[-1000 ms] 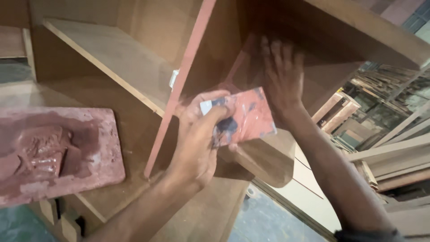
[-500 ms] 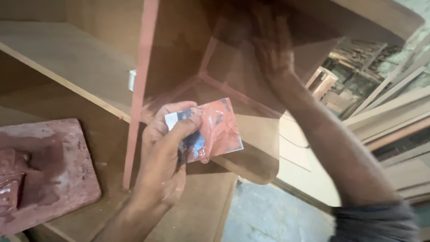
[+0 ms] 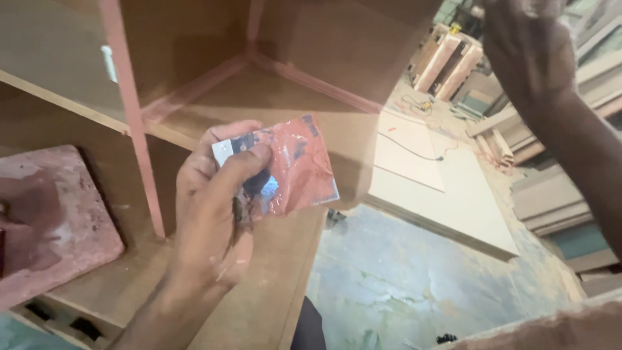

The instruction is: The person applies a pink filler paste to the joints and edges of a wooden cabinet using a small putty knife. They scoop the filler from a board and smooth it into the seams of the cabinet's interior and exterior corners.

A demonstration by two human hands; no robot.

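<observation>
My left hand (image 3: 217, 207) pinches a flat rectangular card (image 3: 285, 165) smeared with reddish-pink putty, thumb on its face, in front of a brown wooden cabinet (image 3: 298, 84). Reddish putty lines run along the cabinet's inner seams and down one vertical board edge (image 3: 133, 123). My right hand (image 3: 528, 55) is raised at the upper right, blurred, near the cabinet's outer side; I cannot tell whether its fingers touch the wood or hold anything.
A reddish putty-caked slab (image 3: 52, 214) lies on the cabinet panel at the left. Beyond the cabinet edge are a stained concrete floor (image 3: 414, 285), a pale flat board (image 3: 440, 188) with a cable on it, and stacked timber (image 3: 557, 194) at the right.
My right hand has come away from the inner corner of the cabinet and risen to the upper right. The view has swung right and down. The left hand still holds the card.
</observation>
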